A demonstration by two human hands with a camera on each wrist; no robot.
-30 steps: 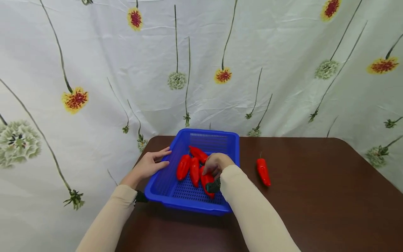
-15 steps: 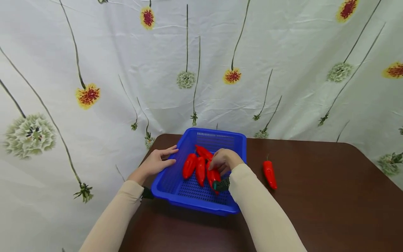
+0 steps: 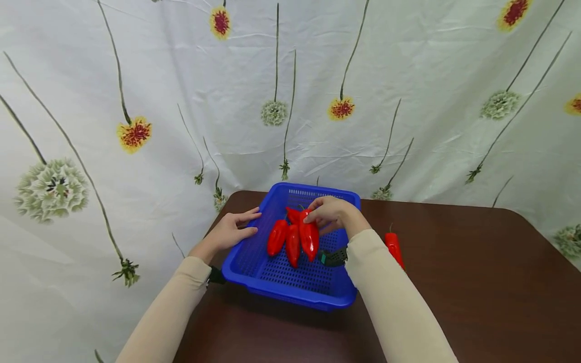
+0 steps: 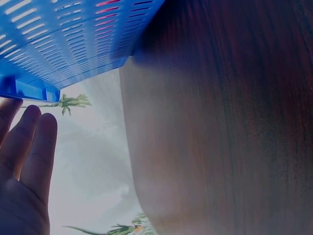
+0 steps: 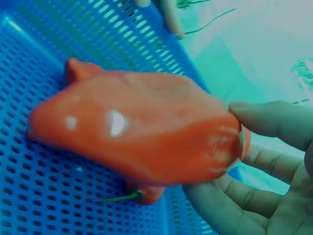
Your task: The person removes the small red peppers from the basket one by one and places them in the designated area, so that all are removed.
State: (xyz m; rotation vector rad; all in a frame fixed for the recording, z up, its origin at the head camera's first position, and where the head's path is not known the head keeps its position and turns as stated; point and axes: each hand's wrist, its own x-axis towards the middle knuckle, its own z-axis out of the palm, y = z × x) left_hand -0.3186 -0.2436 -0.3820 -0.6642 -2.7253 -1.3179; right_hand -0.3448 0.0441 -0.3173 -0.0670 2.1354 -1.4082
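Observation:
My right hand [image 3: 335, 212] pinches a long red pepper [image 3: 310, 237] near its stem end, thumb on one side and fingers on the other. In the right wrist view this red pepper [image 5: 137, 125] points its narrow tip away from the hand, over the basket floor. Inside the blue basket [image 3: 290, 295] are more red peppers: one at left [image 3: 277, 238], one in the middle [image 3: 293, 247] and one partly hidden behind [image 3: 292, 215]. My left hand [image 3: 229, 232] touches the basket's left rim with extended fingers; the left wrist view shows these fingers [image 4: 39, 156] straight, by the rim.
Right of the basket, another red pepper [image 3: 394, 248] lies on the dark brown table [image 3: 476, 282], partly covered by the right sleeve. A white flowered cloth [image 3: 218, 91] hangs behind the table. A dark wrist device [image 3: 333, 257] sits under the right wrist.
My right hand has lifted a red pepper up from the basket floor, and its tip has swung upward. My left hand stays at the rim. The whole view has shifted slightly.

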